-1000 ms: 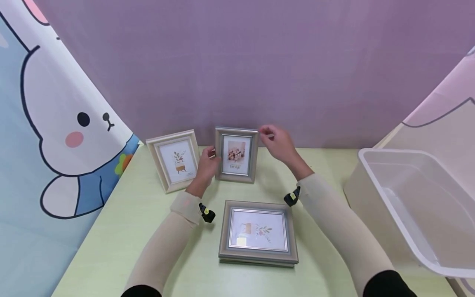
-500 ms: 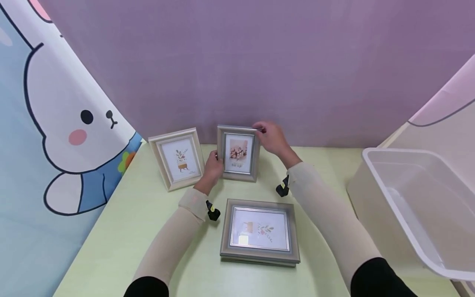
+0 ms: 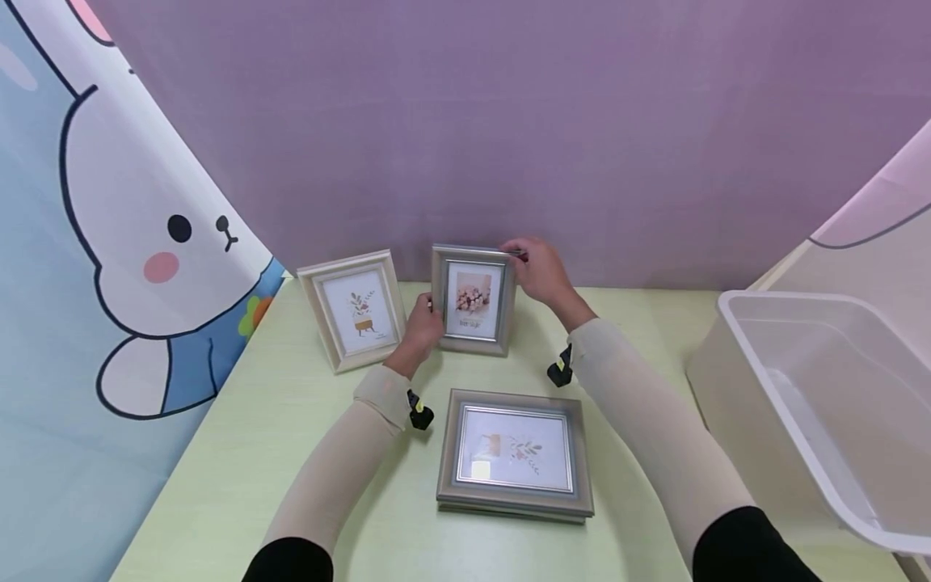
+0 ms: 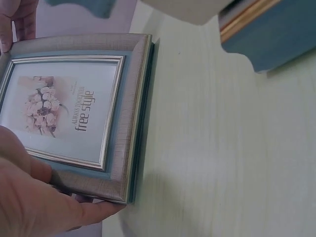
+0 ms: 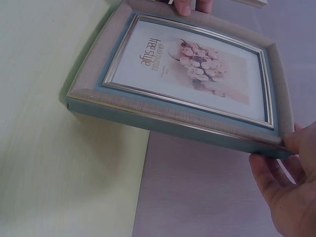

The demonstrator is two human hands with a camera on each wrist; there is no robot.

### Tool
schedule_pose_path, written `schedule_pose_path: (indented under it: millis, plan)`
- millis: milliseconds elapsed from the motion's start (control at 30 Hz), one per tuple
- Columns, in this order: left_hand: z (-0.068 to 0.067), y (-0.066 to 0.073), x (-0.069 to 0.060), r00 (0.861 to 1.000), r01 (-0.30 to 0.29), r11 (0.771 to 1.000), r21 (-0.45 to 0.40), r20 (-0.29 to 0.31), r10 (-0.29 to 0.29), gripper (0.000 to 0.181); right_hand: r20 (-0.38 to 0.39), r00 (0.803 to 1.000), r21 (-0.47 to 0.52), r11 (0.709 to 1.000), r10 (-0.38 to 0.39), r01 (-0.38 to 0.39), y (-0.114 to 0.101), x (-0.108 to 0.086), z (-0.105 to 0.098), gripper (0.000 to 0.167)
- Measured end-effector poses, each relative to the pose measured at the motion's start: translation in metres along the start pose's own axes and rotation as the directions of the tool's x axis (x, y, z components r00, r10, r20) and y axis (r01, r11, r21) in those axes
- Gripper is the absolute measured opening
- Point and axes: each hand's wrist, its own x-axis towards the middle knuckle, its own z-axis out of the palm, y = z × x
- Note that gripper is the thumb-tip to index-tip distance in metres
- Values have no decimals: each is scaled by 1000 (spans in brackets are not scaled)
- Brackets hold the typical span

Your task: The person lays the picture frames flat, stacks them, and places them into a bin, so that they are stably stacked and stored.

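Note:
A grey-brown picture frame [image 3: 473,346] with a flower print stands upright at the back of the table, close to the purple wall. My left hand [image 3: 422,330] grips its left edge; in the left wrist view the thumb lies on the front and the fingers [image 4: 101,211] reach along the side and behind. At the upper right corner my right hand [image 3: 541,271] pinches the frame, thumb in front and fingers [image 5: 266,180] behind. To the left leans a cream picture frame [image 3: 327,319] with a plant print, just beside my left hand.
Nearer the front of the table, a larger grey-brown picture frame [image 3: 516,501] lies face up, apparently on top of another. A white plastic bin [image 3: 764,380] stands at the right. The purple wall [image 3: 465,121] closes off the back.
My right hand has moved left onto the frame's upper right corner and taken hold of it. My left hand keeps its grip on the left edge. The view has shifted slightly.

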Motion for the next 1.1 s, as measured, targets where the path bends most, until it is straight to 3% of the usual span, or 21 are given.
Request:
schedule_pose_path:
  millis: [667, 1100]
  plan:
    - [-2, 14, -4, 1000, -20, 999, -25, 17, 21, 43, -22, 999, 30, 999, -27, 28, -4, -4, -16, 27]
    - [-8, 14, -13, 996, -50, 999, -11, 69, 50, 48, -44, 998, 41, 998, -39, 40, -3, -16, -27, 26]
